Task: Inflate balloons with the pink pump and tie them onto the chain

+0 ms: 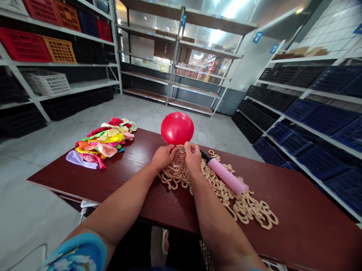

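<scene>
Just beyond my fingertips is an inflated red balloon [177,128], its neck hidden by my hands. My left hand [164,156] is closed in a pinch at the balloon's base. Close beside it, my right hand [193,155] pinches too, thumb against fingers. A short stretch of beige cord spans the gap between the two pinches. Below and to the right spreads a heap of curly beige cord [252,209] on the table. A pink hand pump [227,176] with a black nozzle end lies across that heap, right of my right hand.
A pile of uninflated balloons [106,143] in many colours lies at the left of the dark red-brown table [294,194]. Shelves with crates [23,42] stand left, with dark blue crates [322,157] right. A metal rack [174,64] stands beyond the grey floor.
</scene>
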`<state>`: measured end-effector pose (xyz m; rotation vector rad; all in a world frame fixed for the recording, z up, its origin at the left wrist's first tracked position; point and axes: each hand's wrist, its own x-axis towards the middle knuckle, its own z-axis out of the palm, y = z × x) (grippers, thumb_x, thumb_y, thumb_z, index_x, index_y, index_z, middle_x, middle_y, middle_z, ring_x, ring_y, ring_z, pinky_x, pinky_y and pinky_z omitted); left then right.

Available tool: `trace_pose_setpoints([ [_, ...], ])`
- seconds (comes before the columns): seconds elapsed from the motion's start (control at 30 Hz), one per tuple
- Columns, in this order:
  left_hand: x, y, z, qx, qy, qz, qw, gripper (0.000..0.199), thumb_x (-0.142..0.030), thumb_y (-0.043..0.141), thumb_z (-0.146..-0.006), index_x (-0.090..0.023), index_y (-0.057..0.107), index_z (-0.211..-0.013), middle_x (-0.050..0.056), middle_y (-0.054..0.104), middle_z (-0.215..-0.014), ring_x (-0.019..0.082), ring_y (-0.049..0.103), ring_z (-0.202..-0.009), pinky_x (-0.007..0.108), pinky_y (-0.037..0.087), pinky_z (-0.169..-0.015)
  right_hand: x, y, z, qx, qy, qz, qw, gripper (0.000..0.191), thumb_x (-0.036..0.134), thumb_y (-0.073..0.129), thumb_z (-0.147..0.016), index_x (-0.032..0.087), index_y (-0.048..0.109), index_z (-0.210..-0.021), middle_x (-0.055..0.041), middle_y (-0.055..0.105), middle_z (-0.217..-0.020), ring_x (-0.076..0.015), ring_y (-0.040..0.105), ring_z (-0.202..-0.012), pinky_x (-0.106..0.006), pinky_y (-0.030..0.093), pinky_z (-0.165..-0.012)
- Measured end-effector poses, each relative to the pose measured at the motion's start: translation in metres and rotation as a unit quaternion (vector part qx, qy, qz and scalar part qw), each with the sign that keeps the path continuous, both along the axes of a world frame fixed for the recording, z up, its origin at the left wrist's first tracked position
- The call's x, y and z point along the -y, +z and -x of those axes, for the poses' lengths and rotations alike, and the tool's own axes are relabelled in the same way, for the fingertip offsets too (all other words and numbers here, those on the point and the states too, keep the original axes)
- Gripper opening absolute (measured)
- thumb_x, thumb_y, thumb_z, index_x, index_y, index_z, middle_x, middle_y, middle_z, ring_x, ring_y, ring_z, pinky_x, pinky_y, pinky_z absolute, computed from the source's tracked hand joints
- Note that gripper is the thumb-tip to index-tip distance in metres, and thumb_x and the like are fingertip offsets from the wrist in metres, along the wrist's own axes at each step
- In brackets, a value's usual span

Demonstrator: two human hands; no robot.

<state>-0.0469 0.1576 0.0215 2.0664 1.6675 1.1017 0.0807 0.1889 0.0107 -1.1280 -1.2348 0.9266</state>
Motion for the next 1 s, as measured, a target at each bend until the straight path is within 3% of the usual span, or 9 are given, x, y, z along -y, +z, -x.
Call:
trace_pose_setpoints([
  [0.13, -0.001, -0.003, 0.000, -0.010, 0.012, -0.013, 1.000, 0.029, -0.035, 0.036, -0.090, -0.019, 0.060, -0.084, 0.005, 0.065, -0.082, 0.015, 0.058, -0.074, 0.024, 0.042, -0.069, 0.003, -0.003, 0.004, 0.048, 0.029, -0.008, 0.998, 0.042, 0.057, 0.055, -0.072, 0.017, 0.059, -0.081, -0.0005, 0.062, -0.071, -0.0138, 0.055, -0.067, -0.024, 0.042, -0.062],
  [0.27, -0.005, -0.006, 0.003, 0.002, 0.064, -0.047, 0.997, 0.030, -0.035, 0.039, -0.089, -0.019, 0.064, -0.086, 0.007, 0.062, -0.091, 0.016, 0.058, -0.084, 0.025, 0.044, -0.077, 0.002, -0.003, 0.001, 0.161, 0.017, -0.011, 0.987, 0.044, 0.055, 0.039, -0.082, 0.019, 0.064, -0.080, -0.0029, 0.065, -0.076, -0.0163, 0.056, -0.074, -0.025, 0.042, -0.067],
  [0.4, -0.014, -0.011, 0.009, 0.006, 0.117, -0.026, 0.993, 0.030, -0.033, 0.042, -0.087, -0.017, 0.067, -0.085, 0.008, 0.059, -0.091, 0.016, 0.058, -0.084, 0.026, 0.045, -0.081, 0.003, -0.006, 0.001, 0.320, 0.026, 0.033, 0.946, 0.040, 0.044, 0.034, -0.088, 0.021, 0.066, -0.080, -0.0045, 0.066, -0.077, -0.0171, 0.056, -0.074, -0.026, 0.039, -0.065],
  [0.5, -0.020, -0.009, 0.010, -0.019, 0.126, 0.002, 0.992, 0.028, -0.030, 0.043, -0.085, -0.017, 0.067, -0.087, 0.008, 0.061, -0.096, 0.017, 0.058, -0.088, 0.027, 0.044, -0.083, 0.005, -0.008, 0.005, 0.412, 0.052, 0.014, 0.910, 0.029, 0.036, 0.041, -0.087, 0.021, 0.066, -0.086, -0.0045, 0.066, -0.085, -0.0165, 0.056, -0.080, -0.024, 0.037, -0.067],
  [0.7, -0.046, 0.016, -0.005, -0.067, 0.131, 0.072, 0.987, 0.031, -0.033, 0.042, -0.083, -0.017, 0.069, -0.085, 0.011, 0.065, -0.095, 0.021, 0.061, -0.086, 0.029, 0.045, -0.075, 0.011, -0.002, 0.008, 0.437, 0.057, 0.018, 0.897, 0.027, 0.031, 0.040, -0.086, 0.022, 0.066, -0.087, -0.0059, 0.065, -0.090, -0.0183, 0.057, -0.082, -0.026, 0.036, -0.067],
  [0.87, -0.085, 0.030, -0.021, -0.029, 0.102, 0.128, 0.986, 0.040, -0.046, 0.043, -0.083, -0.015, 0.069, -0.088, 0.012, 0.068, -0.091, 0.024, 0.062, -0.089, 0.030, 0.045, -0.075, 0.011, -0.004, 0.007, 0.437, 0.050, -0.014, 0.898, 0.026, 0.032, 0.042, -0.086, 0.022, 0.065, -0.084, -0.0049, 0.065, -0.088, -0.0169, 0.057, -0.080, -0.025, 0.036, -0.066],
  [1.0, -0.108, 0.031, -0.023, -0.025, 0.063, 0.154, 0.986, 0.067, -0.064, 0.045, -0.075, -0.011, 0.062, -0.111, 0.018, 0.063, -0.110, 0.028, 0.058, -0.101, 0.033, 0.043, -0.082, 0.009, -0.008, 0.007, 0.439, 0.055, -0.034, 0.896, 0.026, 0.030, 0.041, -0.087, 0.020, 0.065, -0.085, -0.0052, 0.065, -0.089, -0.0164, 0.056, -0.081, -0.025, 0.036, -0.069],
])
